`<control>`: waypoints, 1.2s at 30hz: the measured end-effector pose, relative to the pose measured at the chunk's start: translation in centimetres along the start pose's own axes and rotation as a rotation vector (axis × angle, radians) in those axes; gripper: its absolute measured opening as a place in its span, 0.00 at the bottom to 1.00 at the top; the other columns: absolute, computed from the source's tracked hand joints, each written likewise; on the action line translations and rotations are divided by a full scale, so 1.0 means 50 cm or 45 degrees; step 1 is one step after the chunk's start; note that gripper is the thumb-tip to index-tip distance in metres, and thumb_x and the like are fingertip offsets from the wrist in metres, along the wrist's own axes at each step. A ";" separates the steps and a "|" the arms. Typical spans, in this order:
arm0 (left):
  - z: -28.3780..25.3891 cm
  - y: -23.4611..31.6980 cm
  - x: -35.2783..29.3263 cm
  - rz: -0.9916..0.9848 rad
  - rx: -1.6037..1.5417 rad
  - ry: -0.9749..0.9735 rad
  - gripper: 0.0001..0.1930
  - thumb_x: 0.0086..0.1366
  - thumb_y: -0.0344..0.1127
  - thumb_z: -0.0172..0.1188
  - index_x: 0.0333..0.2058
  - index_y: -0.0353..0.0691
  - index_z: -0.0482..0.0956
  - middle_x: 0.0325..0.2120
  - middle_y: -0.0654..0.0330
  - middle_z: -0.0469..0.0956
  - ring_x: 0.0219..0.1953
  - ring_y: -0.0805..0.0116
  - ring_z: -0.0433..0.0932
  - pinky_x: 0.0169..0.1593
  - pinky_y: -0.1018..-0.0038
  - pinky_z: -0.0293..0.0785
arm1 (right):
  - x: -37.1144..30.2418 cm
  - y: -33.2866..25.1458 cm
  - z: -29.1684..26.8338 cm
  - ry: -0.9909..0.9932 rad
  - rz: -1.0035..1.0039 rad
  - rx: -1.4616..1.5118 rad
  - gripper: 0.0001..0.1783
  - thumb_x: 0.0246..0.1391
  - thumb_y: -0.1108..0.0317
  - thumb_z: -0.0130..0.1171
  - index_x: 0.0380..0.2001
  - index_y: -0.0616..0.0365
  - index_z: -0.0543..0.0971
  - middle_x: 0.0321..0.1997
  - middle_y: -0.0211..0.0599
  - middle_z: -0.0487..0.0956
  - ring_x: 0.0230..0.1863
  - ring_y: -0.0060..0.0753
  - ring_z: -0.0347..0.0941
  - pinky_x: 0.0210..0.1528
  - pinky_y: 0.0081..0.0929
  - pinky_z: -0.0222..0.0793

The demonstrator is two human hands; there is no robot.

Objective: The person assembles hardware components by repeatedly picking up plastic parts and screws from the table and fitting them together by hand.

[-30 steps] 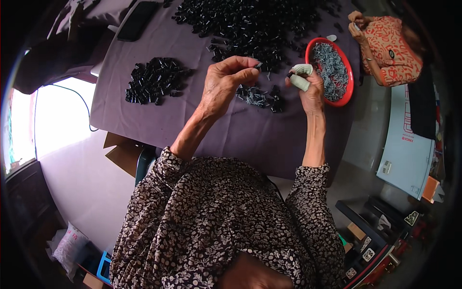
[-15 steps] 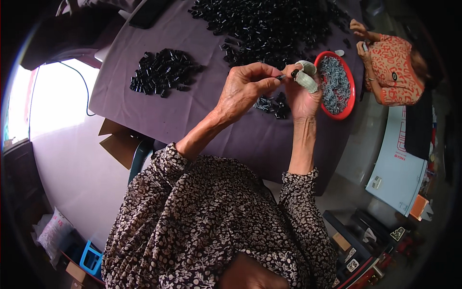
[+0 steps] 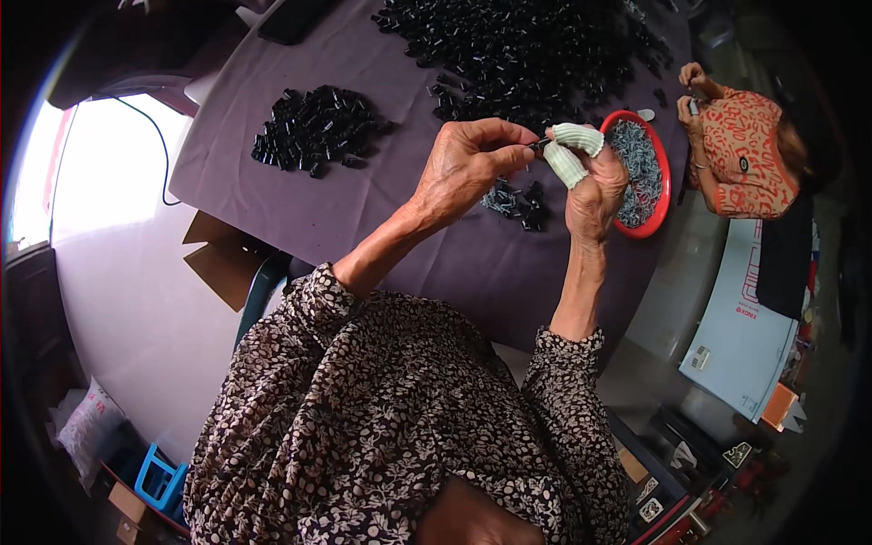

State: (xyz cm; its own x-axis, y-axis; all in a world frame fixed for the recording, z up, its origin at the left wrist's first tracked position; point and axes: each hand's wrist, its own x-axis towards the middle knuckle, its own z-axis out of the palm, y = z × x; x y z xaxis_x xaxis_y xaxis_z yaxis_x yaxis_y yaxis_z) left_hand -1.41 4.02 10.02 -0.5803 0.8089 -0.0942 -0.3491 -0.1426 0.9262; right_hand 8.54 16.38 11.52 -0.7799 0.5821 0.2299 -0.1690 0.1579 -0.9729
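Observation:
Above the table, my left hand (image 3: 459,168) is closed in a pinch of thumb and forefinger. A small black part (image 3: 540,145) sits at its fingertips, and my right hand (image 3: 595,186) pinches the same part from the other side. Pale knitted covers (image 3: 565,163) are on the right thumb and forefinger. The fingers partly hide the part, so its exact shape is unclear. Just below the hands lies a little heap of black parts and grey pieces (image 3: 515,203). Beside my right hand stands a red dish (image 3: 666,173) filled with thin grey pieces (image 3: 636,163).
A large heap of black parts (image 3: 518,54) covers the far side of the purple tablecloth (image 3: 363,218); a smaller pile (image 3: 318,132) lies to the left. At the right a co-worker in an orange patterned top (image 3: 745,150) holds both hands near the table edge. A cardboard box (image 3: 218,263) stands at lower left.
My right hand has turned and shifted slightly right, its covered finger and thumb now closing at the small part. My left hand keeps its pinch. The whole view has shifted a little.

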 end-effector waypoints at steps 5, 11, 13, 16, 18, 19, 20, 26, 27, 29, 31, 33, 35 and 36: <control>0.000 0.003 0.002 -0.042 0.035 0.018 0.10 0.55 0.27 0.59 0.37 0.31 0.77 0.23 0.62 0.76 0.25 0.79 0.71 0.32 0.82 0.70 | 0.002 -0.003 -0.002 -0.101 -0.135 -0.275 0.10 0.47 0.82 0.52 0.35 0.66 0.75 0.35 0.34 0.76 0.36 0.21 0.71 0.42 0.17 0.67; -0.007 -0.005 0.005 -0.026 -0.026 0.040 0.11 0.54 0.26 0.59 0.37 0.30 0.77 0.23 0.62 0.76 0.26 0.78 0.72 0.32 0.82 0.70 | 0.001 0.002 0.003 -0.112 -0.091 -0.292 0.10 0.47 0.80 0.52 0.35 0.64 0.76 0.35 0.32 0.77 0.35 0.19 0.71 0.40 0.15 0.66; -0.007 -0.004 0.005 -0.036 -0.006 0.036 0.11 0.54 0.26 0.59 0.37 0.30 0.77 0.23 0.61 0.76 0.26 0.78 0.72 0.32 0.82 0.70 | 0.003 0.002 0.001 -0.116 -0.104 -0.321 0.10 0.47 0.80 0.52 0.35 0.64 0.76 0.34 0.31 0.77 0.35 0.18 0.70 0.40 0.15 0.66; -0.007 -0.008 0.006 -0.019 0.019 0.036 0.10 0.54 0.28 0.58 0.35 0.30 0.77 0.22 0.59 0.77 0.25 0.77 0.74 0.30 0.82 0.72 | 0.005 0.005 0.000 -0.132 -0.127 -0.361 0.10 0.46 0.80 0.52 0.35 0.64 0.76 0.34 0.30 0.77 0.35 0.18 0.70 0.39 0.14 0.65; -0.008 -0.007 0.006 -0.011 0.031 0.040 0.10 0.54 0.28 0.58 0.35 0.30 0.77 0.22 0.59 0.77 0.25 0.77 0.74 0.30 0.82 0.72 | 0.005 0.005 0.000 -0.141 -0.137 -0.374 0.10 0.46 0.80 0.52 0.35 0.64 0.76 0.34 0.30 0.76 0.35 0.18 0.70 0.39 0.14 0.65; -0.008 -0.008 0.006 -0.005 0.043 0.040 0.10 0.54 0.28 0.58 0.35 0.30 0.77 0.22 0.59 0.77 0.25 0.77 0.74 0.30 0.81 0.72 | 0.004 0.004 0.001 -0.137 -0.138 -0.426 0.10 0.46 0.80 0.51 0.35 0.64 0.76 0.34 0.30 0.76 0.35 0.18 0.70 0.39 0.14 0.65; -0.008 -0.011 0.006 -0.005 0.042 0.040 0.10 0.54 0.28 0.58 0.35 0.30 0.77 0.22 0.59 0.77 0.25 0.77 0.74 0.30 0.81 0.72 | 0.002 0.004 0.002 -0.133 -0.139 -0.480 0.10 0.46 0.80 0.51 0.35 0.64 0.76 0.34 0.30 0.76 0.35 0.18 0.70 0.39 0.14 0.65; -0.011 -0.017 0.006 0.001 -0.075 0.081 0.09 0.53 0.28 0.59 0.34 0.30 0.77 0.22 0.60 0.77 0.23 0.77 0.74 0.28 0.82 0.71 | -0.003 0.009 0.014 -0.095 -0.090 -0.476 0.11 0.45 0.81 0.50 0.35 0.64 0.76 0.33 0.30 0.76 0.34 0.19 0.70 0.39 0.15 0.65; -0.010 -0.012 0.007 -0.025 -0.041 0.060 0.09 0.54 0.27 0.59 0.34 0.29 0.77 0.22 0.59 0.77 0.24 0.76 0.73 0.30 0.81 0.71 | -0.003 0.008 0.014 -0.093 -0.089 -0.476 0.11 0.45 0.81 0.50 0.35 0.64 0.76 0.33 0.30 0.76 0.34 0.19 0.70 0.39 0.15 0.65; -0.013 -0.011 0.006 -0.053 -0.005 0.039 0.09 0.54 0.26 0.59 0.35 0.29 0.76 0.23 0.59 0.76 0.25 0.75 0.73 0.31 0.80 0.72 | 0.001 0.005 0.015 -0.143 -0.111 -0.594 0.12 0.44 0.81 0.50 0.35 0.64 0.76 0.33 0.30 0.76 0.34 0.20 0.70 0.39 0.15 0.65; -0.021 -0.016 0.009 -0.137 -0.128 0.014 0.09 0.55 0.29 0.60 0.34 0.30 0.76 0.23 0.59 0.76 0.25 0.74 0.74 0.32 0.80 0.72 | 0.007 0.009 0.013 -0.182 -0.165 -0.647 0.13 0.44 0.81 0.50 0.36 0.64 0.76 0.33 0.30 0.76 0.34 0.21 0.71 0.39 0.16 0.66; -0.025 -0.024 0.015 -0.166 -0.234 -0.003 0.09 0.56 0.31 0.60 0.34 0.31 0.76 0.23 0.59 0.76 0.24 0.74 0.74 0.32 0.79 0.72 | 0.006 0.012 0.012 -0.224 -0.219 -0.700 0.14 0.43 0.81 0.50 0.37 0.63 0.75 0.33 0.31 0.76 0.34 0.21 0.71 0.39 0.17 0.66; -0.026 -0.028 0.020 -0.196 -0.341 -0.021 0.10 0.56 0.33 0.60 0.33 0.32 0.76 0.23 0.59 0.76 0.24 0.74 0.74 0.32 0.79 0.72 | -0.001 0.013 0.008 -0.083 -0.107 -0.568 0.14 0.44 0.77 0.55 0.38 0.61 0.75 0.32 0.32 0.76 0.33 0.24 0.72 0.38 0.21 0.68; -0.026 -0.029 0.021 -0.222 -0.384 0.002 0.10 0.56 0.33 0.59 0.33 0.32 0.76 0.24 0.59 0.76 0.25 0.74 0.74 0.33 0.79 0.72 | 0.001 0.009 0.009 -0.083 -0.106 -0.565 0.14 0.44 0.77 0.55 0.38 0.61 0.75 0.32 0.32 0.76 0.33 0.24 0.72 0.38 0.21 0.68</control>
State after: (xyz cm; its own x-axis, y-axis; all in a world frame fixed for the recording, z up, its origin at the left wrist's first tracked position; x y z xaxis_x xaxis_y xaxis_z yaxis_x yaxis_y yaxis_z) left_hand -2.49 4.31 8.12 -0.4935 0.8353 -0.2424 -0.6446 -0.1641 0.7467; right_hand 8.13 16.13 11.07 -0.8134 0.5035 0.2912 0.0305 0.5369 -0.8431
